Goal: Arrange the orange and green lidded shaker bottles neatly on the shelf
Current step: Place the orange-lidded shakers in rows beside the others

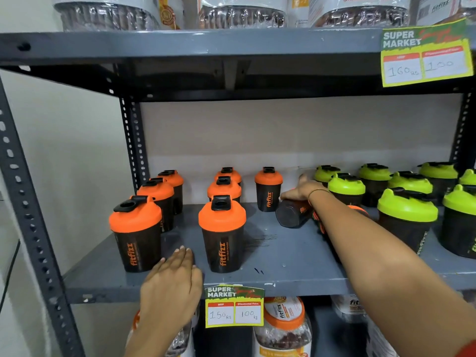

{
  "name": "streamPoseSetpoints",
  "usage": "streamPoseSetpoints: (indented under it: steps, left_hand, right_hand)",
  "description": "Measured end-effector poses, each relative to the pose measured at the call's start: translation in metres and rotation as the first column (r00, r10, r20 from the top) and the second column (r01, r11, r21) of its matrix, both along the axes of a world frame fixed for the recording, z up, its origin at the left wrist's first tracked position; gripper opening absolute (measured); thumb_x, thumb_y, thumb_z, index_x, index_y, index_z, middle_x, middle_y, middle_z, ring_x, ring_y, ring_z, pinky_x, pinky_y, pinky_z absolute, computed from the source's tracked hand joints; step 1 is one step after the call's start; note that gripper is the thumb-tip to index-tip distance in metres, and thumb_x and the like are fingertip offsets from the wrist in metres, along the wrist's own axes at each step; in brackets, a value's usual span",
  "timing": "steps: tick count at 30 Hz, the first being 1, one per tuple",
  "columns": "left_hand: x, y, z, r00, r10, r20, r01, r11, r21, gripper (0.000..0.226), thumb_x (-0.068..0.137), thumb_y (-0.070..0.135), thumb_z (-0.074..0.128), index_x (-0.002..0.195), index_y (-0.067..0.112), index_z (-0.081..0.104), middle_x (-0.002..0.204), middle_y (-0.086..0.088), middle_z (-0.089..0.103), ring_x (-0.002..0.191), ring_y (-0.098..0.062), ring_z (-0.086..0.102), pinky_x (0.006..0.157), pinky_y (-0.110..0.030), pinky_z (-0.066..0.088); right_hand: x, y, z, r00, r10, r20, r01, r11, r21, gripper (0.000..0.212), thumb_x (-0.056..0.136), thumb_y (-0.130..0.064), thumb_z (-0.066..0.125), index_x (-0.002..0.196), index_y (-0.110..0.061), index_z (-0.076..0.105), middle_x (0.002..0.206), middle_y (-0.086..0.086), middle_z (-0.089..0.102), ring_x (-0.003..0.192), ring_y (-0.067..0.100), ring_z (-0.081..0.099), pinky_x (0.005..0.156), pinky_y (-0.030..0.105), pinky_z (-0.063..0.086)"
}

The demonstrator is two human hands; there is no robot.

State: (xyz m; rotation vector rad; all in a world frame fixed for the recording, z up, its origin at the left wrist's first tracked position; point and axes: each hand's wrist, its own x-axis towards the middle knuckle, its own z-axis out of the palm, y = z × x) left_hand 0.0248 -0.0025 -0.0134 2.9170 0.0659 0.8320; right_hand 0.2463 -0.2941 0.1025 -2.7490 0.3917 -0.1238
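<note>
Fingers of the right hand curl over the upper side of a toppled orange-lidded bottle, which lies on its side at mid-shelf with its dark base pointing toward 9 o'clock; the grip itself is partly hidden, and whether it closes fully cannot be told. A thin bangle circles the wrist, and the forearm runs down to 5 o'clock. Fingers of the left hand lie flat, extended and released, on the front of the grey shelf between two front bottles, holding nothing. Seven upright orange-lidded bottles, printed "fitfizz" in orange on black, stand at 9 to 12 o'clock of the toppled one: two columns of three, and one alone at the back. Green-lidded bottles crowd the 3 o'clock side. A price tag on the shelf lip reads "SUPER MARKET", "MRP 150", "Discounted Price 100"; an upper tag reads "160" and "100". Bare shelf lies open at the front centre, at 6 o'clock of the toppled bottle. A "fitfizz" jar stands on the shelf below.
</note>
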Motion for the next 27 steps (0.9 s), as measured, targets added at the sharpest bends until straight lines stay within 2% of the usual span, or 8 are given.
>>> streamPoseSetpoints:
  steps: [3,7,10,14,19,22,27]
  left_hand:
    - [0.0,0.001,0.0,1.0,-0.004,0.0,0.004,1.0,0.0,0.078,0.08,0.043,0.003,0.133,0.014,0.053,0.139,-0.003,0.054,0.128,-0.011,0.05,0.111,-0.03,0.035]
    - [-0.001,0.001,0.0,1.0,-0.003,-0.005,0.003,1.0,0.005,0.078,0.081,0.043,0.004,0.131,0.013,0.055,0.137,-0.005,0.056,0.127,-0.012,0.052,0.11,-0.031,0.037]
    - [-0.001,0.0,0.001,1.0,-0.001,-0.005,0.001,1.0,0.007,0.076,0.081,0.042,0.006,0.13,0.012,0.056,0.136,-0.006,0.057,0.126,-0.014,0.053,0.11,-0.032,0.037]
    - [-0.003,0.0,0.0,1.0,0.0,-0.002,0.0,1.0,0.016,0.075,0.082,0.04,0.006,0.13,0.011,0.056,0.137,-0.008,0.056,0.127,-0.015,0.052,0.11,-0.032,0.035]
    - [-0.006,-0.001,0.001,1.0,-0.003,0.008,0.003,1.0,0.025,0.075,0.082,0.039,0.005,0.132,0.013,0.053,0.141,-0.006,0.053,0.129,-0.013,0.049,0.111,-0.03,0.033]
    - [-0.009,-0.002,0.002,1.0,-0.009,0.007,0.008,1.0,0.027,0.076,0.081,0.039,0.005,0.131,0.012,0.054,0.139,-0.007,0.054,0.128,-0.015,0.05,0.111,-0.031,0.034]
    - [-0.009,-0.002,0.003,1.0,0.006,-0.01,-0.006,1.0,0.019,0.06,0.087,0.035,0.02,0.129,0.012,0.056,0.138,-0.008,0.055,0.126,-0.015,0.052,0.11,-0.032,0.036]
  right_hand:
    - [0.005,0.001,-0.012,1.0,-0.005,0.029,0.002,0.997,0.078,0.121,0.064,-0.065,0.077,0.157,-0.02,0.013,0.156,0.018,0.026,0.141,0.037,0.037,0.106,0.043,0.042]
    - [-0.003,0.004,-0.012,0.994,-0.012,0.106,-0.001,0.992,0.125,0.113,0.063,-0.059,0.079,0.153,-0.017,0.024,0.148,0.016,0.029,0.134,0.038,0.045,0.098,0.04,0.045]
    - [-0.018,0.009,-0.004,0.963,-0.002,0.271,-0.019,0.997,0.074,0.107,0.061,-0.057,0.081,0.147,-0.016,0.033,0.145,0.014,0.029,0.127,0.041,0.051,0.093,0.042,0.046]
    - [-0.041,0.018,-0.002,0.875,-0.02,0.483,-0.032,0.995,0.098,0.098,0.059,-0.052,0.086,0.137,-0.018,0.039,0.139,0.012,0.031,0.117,0.043,0.053,0.083,0.044,0.048]
    - [-0.063,0.04,-0.02,0.764,0.06,0.643,-0.054,0.998,-0.029,0.092,0.059,-0.048,0.089,0.13,-0.018,0.04,0.141,0.011,0.031,0.113,0.043,0.051,0.077,0.048,0.05]
    - [-0.071,0.053,-0.033,0.749,0.141,0.648,-0.059,0.987,-0.148,0.093,0.058,-0.048,0.09,0.13,-0.018,0.04,0.148,0.011,0.028,0.117,0.04,0.047,0.077,0.046,0.052]
    - [-0.076,0.066,-0.045,0.754,0.181,0.632,-0.021,0.967,-0.252,0.098,0.061,-0.053,0.088,0.136,-0.02,0.036,0.152,0.01,0.025,0.121,0.038,0.043,0.073,0.043,0.053]
